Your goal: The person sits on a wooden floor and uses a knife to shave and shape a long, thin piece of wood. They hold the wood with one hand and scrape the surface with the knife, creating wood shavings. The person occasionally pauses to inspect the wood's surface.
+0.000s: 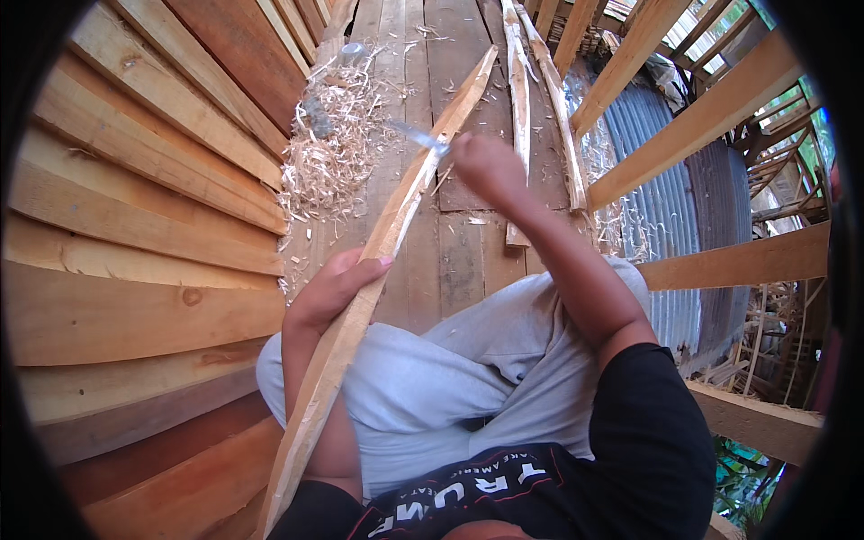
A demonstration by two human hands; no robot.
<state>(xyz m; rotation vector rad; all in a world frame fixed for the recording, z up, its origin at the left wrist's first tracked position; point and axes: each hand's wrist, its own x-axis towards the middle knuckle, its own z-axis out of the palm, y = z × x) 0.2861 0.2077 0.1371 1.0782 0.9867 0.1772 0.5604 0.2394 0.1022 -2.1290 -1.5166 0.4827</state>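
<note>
A long, pale strip of wood (337,367) slants from beside my left arm up to the far middle of the floor. My left hand (335,286) is closed around it near its middle, thumb on top. In my right hand (489,167) is a knife, fingers wrapped round a handle that they hide. The knife's blade (416,135) points left and lies across the strip's upper part, touching or very close to it. Beyond the blade the strip tapers to a narrow end. Fresh, lighter wood shows along its right side below the blade.
Curled wood shavings (337,162) are heaped on the plank floor (461,256), with a clear cup or jar (351,54) at the far end. Two more wood strips (520,117) lie at right. A board wall (144,225) stands left, railing posts (702,117) and corrugated metal (652,180) right.
</note>
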